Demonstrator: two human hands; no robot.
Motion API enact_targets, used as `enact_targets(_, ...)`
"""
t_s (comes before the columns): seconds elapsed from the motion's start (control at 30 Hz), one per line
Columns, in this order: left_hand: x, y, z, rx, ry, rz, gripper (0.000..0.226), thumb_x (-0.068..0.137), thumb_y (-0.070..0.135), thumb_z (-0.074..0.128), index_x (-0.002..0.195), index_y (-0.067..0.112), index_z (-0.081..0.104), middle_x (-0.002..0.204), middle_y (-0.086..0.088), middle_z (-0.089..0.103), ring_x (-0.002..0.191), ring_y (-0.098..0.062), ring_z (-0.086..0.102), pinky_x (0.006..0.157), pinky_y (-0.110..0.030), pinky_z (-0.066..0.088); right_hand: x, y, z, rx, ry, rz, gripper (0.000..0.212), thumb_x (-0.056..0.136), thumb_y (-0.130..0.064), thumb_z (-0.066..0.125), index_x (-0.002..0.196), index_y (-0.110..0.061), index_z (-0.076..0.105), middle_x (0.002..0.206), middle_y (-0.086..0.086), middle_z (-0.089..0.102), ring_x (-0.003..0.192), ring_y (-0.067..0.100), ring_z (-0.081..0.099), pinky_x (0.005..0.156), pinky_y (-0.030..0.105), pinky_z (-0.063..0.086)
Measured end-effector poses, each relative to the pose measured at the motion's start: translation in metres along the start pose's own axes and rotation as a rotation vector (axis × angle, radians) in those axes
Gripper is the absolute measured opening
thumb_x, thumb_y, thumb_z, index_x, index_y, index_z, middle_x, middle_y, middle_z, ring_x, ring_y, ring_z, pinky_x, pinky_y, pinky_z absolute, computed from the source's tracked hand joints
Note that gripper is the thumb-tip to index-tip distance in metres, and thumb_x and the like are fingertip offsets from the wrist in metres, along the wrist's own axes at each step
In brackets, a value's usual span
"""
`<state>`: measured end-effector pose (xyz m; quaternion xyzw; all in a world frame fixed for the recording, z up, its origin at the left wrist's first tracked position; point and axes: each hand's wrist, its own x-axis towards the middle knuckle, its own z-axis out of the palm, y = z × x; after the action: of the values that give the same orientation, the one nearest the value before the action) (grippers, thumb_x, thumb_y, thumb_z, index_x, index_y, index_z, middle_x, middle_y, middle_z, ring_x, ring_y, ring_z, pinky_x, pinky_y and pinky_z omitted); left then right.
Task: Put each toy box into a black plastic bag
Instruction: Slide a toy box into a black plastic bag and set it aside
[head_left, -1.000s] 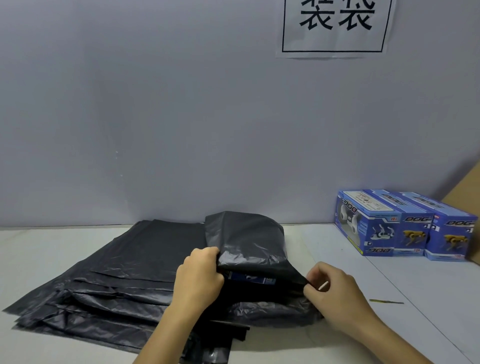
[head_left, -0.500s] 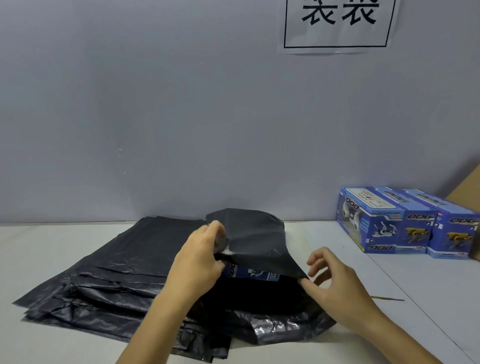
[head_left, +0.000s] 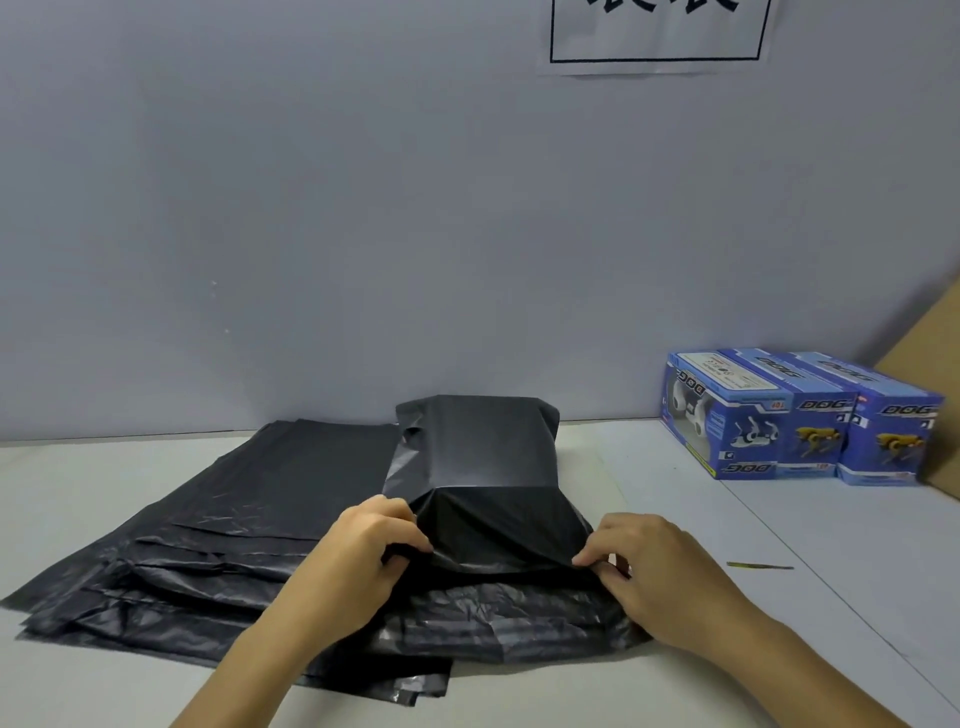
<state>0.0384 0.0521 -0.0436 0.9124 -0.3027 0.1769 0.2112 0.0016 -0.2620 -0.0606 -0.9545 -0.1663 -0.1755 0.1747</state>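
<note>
Pinching the thin, slippery black bag (head_left: 483, 467) at its mouth, left hand (head_left: 358, 566) and right hand (head_left: 660, 577) grip film over a seemingly rigid box near the wall.

A packing station is indicated: stacked black plastic bags (head_left: 218, 525), boxed toys (head_left: 800, 415), and a printed wall sign (head_left: 657, 31) are seen.

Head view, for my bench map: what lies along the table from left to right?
Stack of flat black bags → left hand → filled bag → right hand → green strip → three blue toy boxes → cardboard.
</note>
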Motion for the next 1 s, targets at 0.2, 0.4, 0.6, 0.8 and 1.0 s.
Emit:
enact_targets(0.2, -0.006, 0.004, -0.006, -0.184, 0.030, -0.038, 0.029, 0.090, 0.004, 0.068, 0.102, 0.028, 0.077, 0.092, 0.022, 0.071, 0.090, 0.001, 0.066, 0.080, -0.015, 0.052, 0.000, 0.000, 0.002, 0.079, -0.052, 0.050, 0.022, 0.095, -0.022, 0.061, 0.103, -0.036, 0.076, 0.088, -0.028, 0.058, 0.081, -0.004, 0.056, 0.073, 0.010, 0.044)
enact_targets(0.4, -0.007, -0.002, -0.024, -0.456, -0.045, -0.196, 0.053, 0.091, -0.011, 0.042, 0.092, 0.034, 0.072, 0.095, 0.010, 0.076, 0.063, -0.031, 0.061, 0.057, -0.035, 0.047, -0.002, -0.001, -0.023, 0.404, -0.054, 0.097, 0.034, 0.082, -0.007, 0.052, 0.086, -0.038, 0.065, 0.090, -0.015, 0.064, 0.085, 0.010, 0.062, 0.061, 0.015, 0.045)
enact_targets(0.6, -0.012, -0.009, -0.034, -0.399, -0.094, -0.168, 0.069, 0.079, -0.023, 0.042, 0.081, 0.035, 0.079, 0.095, 0.016, 0.076, 0.100, -0.007, 0.070, 0.092, -0.033, 0.056, -0.004, 0.014, -0.041, 0.302, -0.320, 0.122, 0.071, 0.083, 0.016, 0.043, 0.089, -0.050, 0.070, 0.107, -0.027, 0.053, 0.105, -0.004, 0.054, 0.081, 0.014, 0.046)
enact_targets(0.8, -0.013, -0.014, -0.032, -0.286, -0.207, -0.143, 0.066, 0.085, -0.018, 0.053, 0.089, 0.043, 0.078, 0.108, 0.031, 0.069, 0.111, 0.011, 0.060, 0.091, -0.013, 0.050, -0.005, 0.018, -0.036, 0.302, -0.434, 0.086, 0.049, 0.090, -0.004, 0.068, 0.094, -0.052, 0.074, 0.125, -0.036, 0.039, 0.106, -0.022, 0.047, 0.082, 0.009, 0.042)
enact_targets(1.0, -0.014, -0.013, -0.028, -0.222, -0.265, -0.088, 0.047, 0.085, 0.003, 0.075, 0.092, 0.050, 0.077, 0.129, 0.031, 0.054, 0.116, 0.015, 0.051, 0.093, -0.011, 0.048, -0.002, 0.012, -0.030, 0.410, -0.355, 0.083, 0.032, 0.085, -0.011, 0.078, 0.083, -0.042, 0.080, 0.125, -0.033, 0.045, 0.114, -0.012, 0.047, 0.088, 0.012, 0.047)
